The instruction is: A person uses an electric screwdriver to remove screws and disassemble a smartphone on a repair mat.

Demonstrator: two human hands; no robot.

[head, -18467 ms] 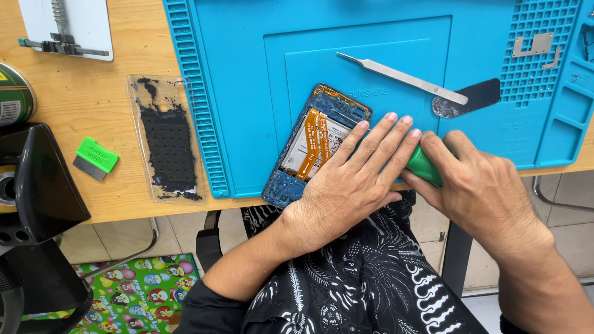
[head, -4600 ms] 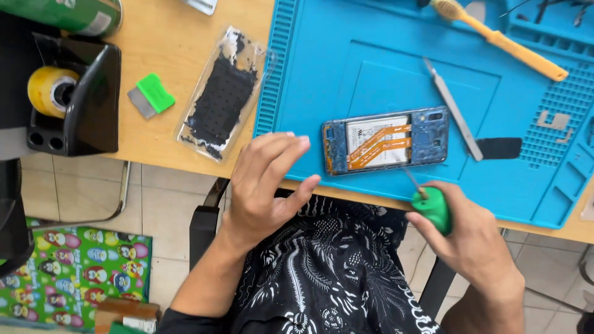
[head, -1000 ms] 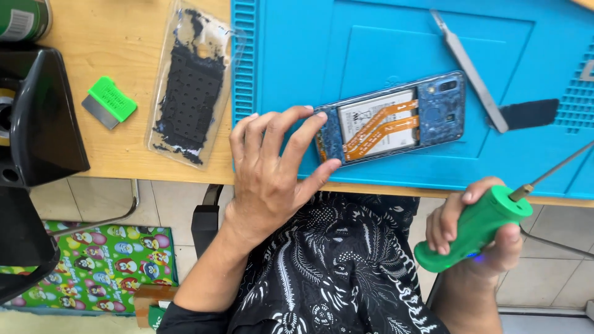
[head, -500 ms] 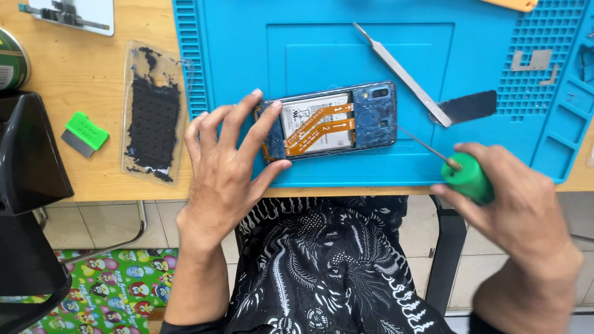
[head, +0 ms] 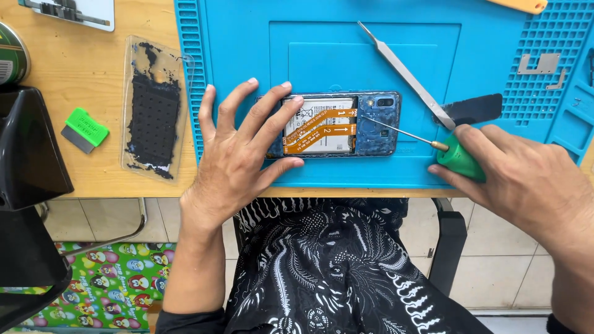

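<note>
Left hand (head: pixel 238 158) is lying flat with fingers spread, palm down, pressing on the left end of the phone (head: pixel 337 124) and on the blue mat (head: pixel 247 37) beside it. Phone is lying open, back off, in the middle of the mat near the front edge, long side running left-right; white battery (head: pixel 312 127) and two orange flex cables (head: pixel 322 127) are showing, camera end pointing right. Right hand (head: pixel 526 179) is curling around the green handle of a screwdriver (head: pixel 461 161), gripping it closed; the thin shaft is angling up-left and its tip is sitting on the phone's right end near the camera, exact contact too small to tell. Metal tweezers (head: pixel 408 74) are lying diagonally on the mat just above the screwdriver, with a dark flat piece (head: pixel 473 110) beside their lower end. Off the mat to the left, on the wooden table (head: pixel 55 74), a clear back cover (head: pixel 153 108) with black adhesive is lying flat, and a small green scraper (head: pixel 85 128) is resting further left, next to a black tape dispenser (head: pixel 28 148).
</note>
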